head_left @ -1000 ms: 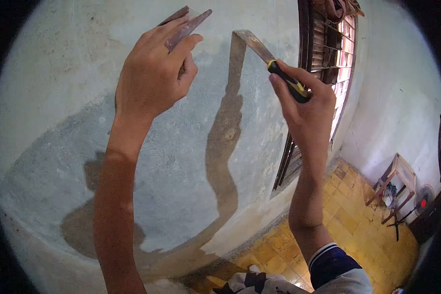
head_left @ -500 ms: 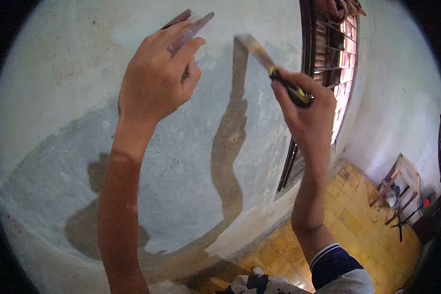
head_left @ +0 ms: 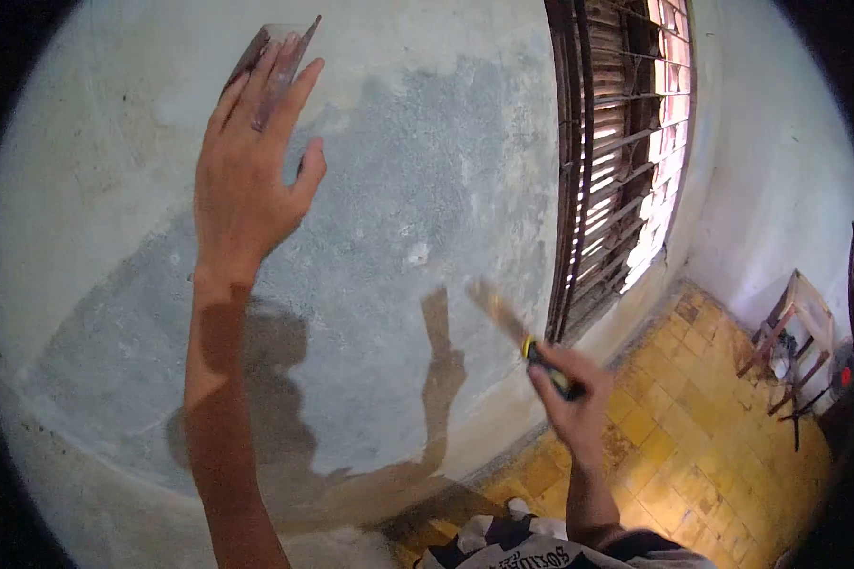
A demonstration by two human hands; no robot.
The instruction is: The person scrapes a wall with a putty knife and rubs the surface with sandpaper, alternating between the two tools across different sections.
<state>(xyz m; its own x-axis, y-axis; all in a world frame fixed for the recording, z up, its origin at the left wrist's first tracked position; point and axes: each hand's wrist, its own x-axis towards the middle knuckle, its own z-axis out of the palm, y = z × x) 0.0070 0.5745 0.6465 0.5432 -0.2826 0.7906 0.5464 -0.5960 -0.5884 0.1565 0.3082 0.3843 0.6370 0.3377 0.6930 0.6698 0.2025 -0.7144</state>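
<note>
My left hand point(head_left: 251, 180) is raised at the upper left against the wall, its fingers stretched over a thin flat scraper plate point(head_left: 277, 81) that shows between and beyond them. Lower down on the right, my right hand point(head_left: 574, 389) is wrapped round the black and yellow handle of a putty knife point(head_left: 499, 315). The knife's blade points up and left, blurred, in front of the wall; whether it touches is unclear. Behind both hands spreads a grey plaster patch point(head_left: 380, 209) on the paler wall.
A dark-framed barred window point(head_left: 617, 161) stands right of the patch. Yellow tiles point(head_left: 674, 417) cover the floor. A wooden stool-like frame point(head_left: 797, 322) and a fan with a red centre point(head_left: 845, 376) are at the far right.
My right hand and the putty knife have come down from the upper wall. My left hand has shifted left and slightly up, its fingers straighter. The view has turned slightly.
</note>
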